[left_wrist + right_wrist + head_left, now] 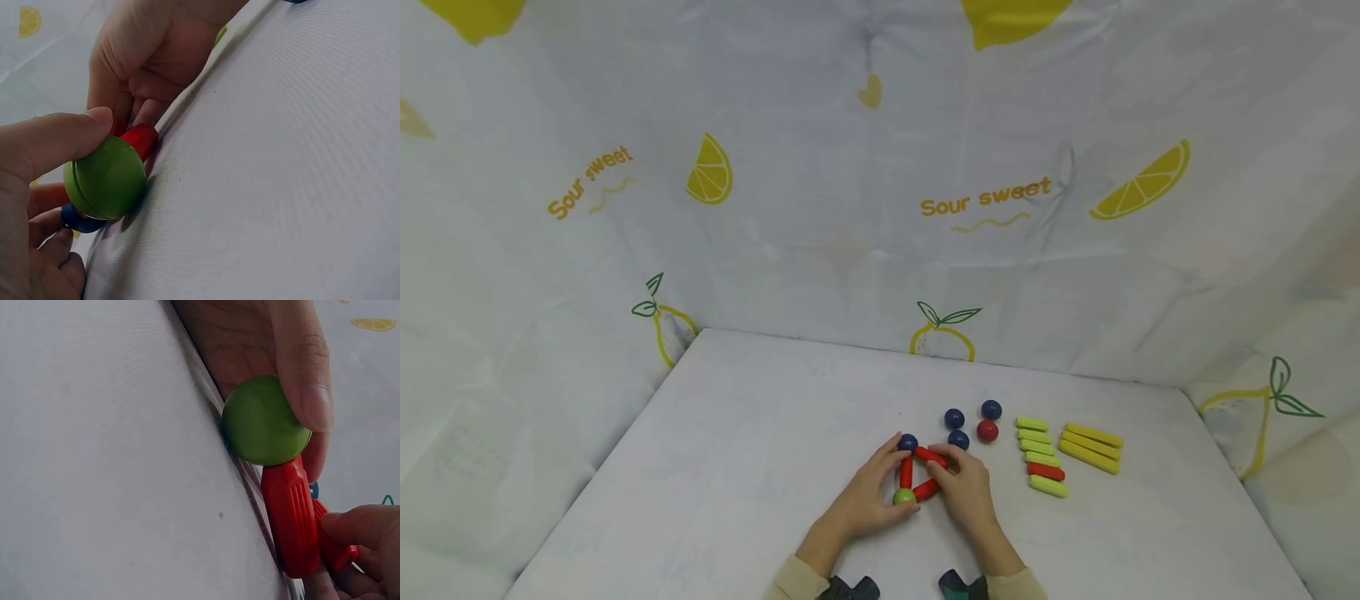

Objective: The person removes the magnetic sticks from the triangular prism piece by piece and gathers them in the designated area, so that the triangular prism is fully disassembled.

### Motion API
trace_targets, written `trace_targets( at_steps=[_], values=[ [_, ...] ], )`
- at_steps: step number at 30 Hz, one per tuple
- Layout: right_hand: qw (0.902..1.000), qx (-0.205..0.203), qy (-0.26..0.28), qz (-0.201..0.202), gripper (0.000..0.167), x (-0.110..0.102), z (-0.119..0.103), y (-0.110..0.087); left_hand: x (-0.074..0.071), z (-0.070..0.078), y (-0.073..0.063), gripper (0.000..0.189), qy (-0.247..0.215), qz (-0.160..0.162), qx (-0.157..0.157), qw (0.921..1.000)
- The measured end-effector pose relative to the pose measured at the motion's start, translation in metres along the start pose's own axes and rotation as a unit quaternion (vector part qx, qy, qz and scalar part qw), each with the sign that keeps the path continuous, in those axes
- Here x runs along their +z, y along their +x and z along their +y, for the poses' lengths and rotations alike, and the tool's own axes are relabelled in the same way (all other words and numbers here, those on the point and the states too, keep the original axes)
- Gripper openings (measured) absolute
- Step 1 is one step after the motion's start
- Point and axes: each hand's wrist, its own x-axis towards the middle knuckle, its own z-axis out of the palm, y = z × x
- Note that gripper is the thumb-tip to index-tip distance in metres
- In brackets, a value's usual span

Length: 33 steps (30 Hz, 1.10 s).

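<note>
My left hand point(867, 497) spans a small frame of toy rods and balls on the table, thumb on a green ball point(109, 178) and fingers around a blue ball point(908, 442). A red rod point(906, 472) joins these two balls. From the green ball a second red rod point(290, 519) slants off to the right. My right hand point(968, 493) pinches a third red rod point(931, 456), which angles away from the blue ball. The free ends of the two slanting rods come close together under my right fingers, which partly hide them.
Beyond my right hand lie several loose blue balls point(954, 418) and a red ball point(987, 431). Further right are a column of short light-green rods point(1036, 447) with a red rod point(1047, 472) among them, and longer yellow rods point(1090, 448). A lemon-print cloth point(820, 275) hangs behind the table.
</note>
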Motion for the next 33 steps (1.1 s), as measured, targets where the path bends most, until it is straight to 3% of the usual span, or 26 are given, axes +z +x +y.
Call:
trace_targets(
  at_steps=[8, 15, 24, 33],
  values=[
    [0.9960, 0.030, 0.074, -0.041, 0.026, -0.004, 0.002, 0.004, 0.000, 0.000, 0.000, 0.068, -0.006, 0.004, 0.001, 1.0000],
    [0.9906, 0.053, 0.117, -0.046, 0.030, -0.021, -0.006, -0.003, 0.001, 0.003, 0.000, 0.067, -0.001, -0.007, -0.025, 0.9997],
    [0.9918, 0.106, 0.062, -0.037, 0.033, -0.076, 0.011, -0.015, 0.001, 0.002, 0.000, 0.067, 0.006, -0.013, -0.029, 0.9995],
    [0.9881, 0.153, -0.011, 0.009, 0.045, -0.128, 0.040, -0.029, -0.001, 0.001, 0.001, 0.067, 0.015, -0.013, -0.017, 0.9997]
  ],
)
